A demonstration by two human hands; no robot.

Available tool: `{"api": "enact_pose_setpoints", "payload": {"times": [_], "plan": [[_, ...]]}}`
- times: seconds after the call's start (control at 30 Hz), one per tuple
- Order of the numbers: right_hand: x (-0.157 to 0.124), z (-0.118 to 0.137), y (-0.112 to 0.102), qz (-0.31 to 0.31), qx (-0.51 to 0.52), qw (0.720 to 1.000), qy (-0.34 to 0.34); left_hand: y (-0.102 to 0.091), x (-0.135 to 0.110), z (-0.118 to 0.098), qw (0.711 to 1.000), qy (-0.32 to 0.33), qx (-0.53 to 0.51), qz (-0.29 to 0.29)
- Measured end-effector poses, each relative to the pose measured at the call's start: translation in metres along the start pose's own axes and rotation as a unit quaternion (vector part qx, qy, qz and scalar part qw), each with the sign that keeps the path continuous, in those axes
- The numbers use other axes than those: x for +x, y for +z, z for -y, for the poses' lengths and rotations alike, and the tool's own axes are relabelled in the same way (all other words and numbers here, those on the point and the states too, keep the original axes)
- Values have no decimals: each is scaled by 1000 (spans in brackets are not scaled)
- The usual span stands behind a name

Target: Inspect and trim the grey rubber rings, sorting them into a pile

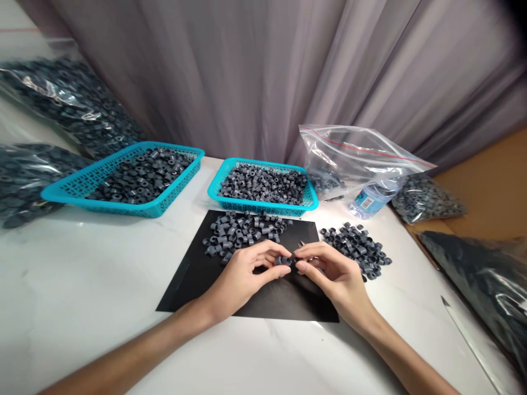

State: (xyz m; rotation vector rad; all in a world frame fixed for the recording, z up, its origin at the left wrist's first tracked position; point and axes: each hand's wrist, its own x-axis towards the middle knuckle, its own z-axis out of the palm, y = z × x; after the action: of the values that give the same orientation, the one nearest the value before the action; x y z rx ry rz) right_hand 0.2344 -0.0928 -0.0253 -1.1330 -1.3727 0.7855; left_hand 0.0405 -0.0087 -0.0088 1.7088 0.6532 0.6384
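Over the black mat (193, 291) my two hands meet, fingertips close together. Thumb and fingers of my left hand (251, 269) pinch a small grey plastic ring (283, 261), its opening turned to the right. My right hand (333, 269) is closed in a pinch on a small dark piece (298, 262) just beside that ring; its kind is hard to make out. A thin pointed tool tip (302, 243) shows behind the right fingers. Behind my left hand a pile of grey rings (236, 233) lies on the mat. Another pile of dark rings (358, 247) sits right of my right hand.
Two blue baskets (154, 208) (263, 208) full of rings stand behind the mat. Clear zip bags (362, 151) and a water bottle (373, 200) are at the back right. Filled bags (61, 104) crowd the left. A long thin pointed strip (467, 340) lies right.
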Motion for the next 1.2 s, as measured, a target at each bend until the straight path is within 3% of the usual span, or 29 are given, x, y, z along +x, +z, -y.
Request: {"api": "enact_pose_setpoints", "payload": {"times": [0.2, 0.4, 0.57, 0.77, 0.93, 1.1, 1.2], "plan": [[1, 0, 1, 8, -8, 999, -30, 3, 1, 3, 993, -47, -103, 19], [0, 2, 0, 0, -70, 997, -38, 8, 0, 1, 992, -54, -116, 11], [-1, 2, 0, 1, -102, 995, -23, 9, -2, -6, 986, -100, -132, 7], [-2, -3, 1, -9, -89, 996, 4, 8, -7, -15, 967, -182, -180, -20], [-1, -5, 0, -29, -98, 994, -26, 10, -8, -21, 943, -228, -239, -41], [-1, -2, 1, -90, -111, 987, -75, 5, -5, -20, 931, -226, -284, -32], [-2, 1, 1, -97, -122, 985, -76, 2, -4, -19, 931, -205, -301, -30]]}}
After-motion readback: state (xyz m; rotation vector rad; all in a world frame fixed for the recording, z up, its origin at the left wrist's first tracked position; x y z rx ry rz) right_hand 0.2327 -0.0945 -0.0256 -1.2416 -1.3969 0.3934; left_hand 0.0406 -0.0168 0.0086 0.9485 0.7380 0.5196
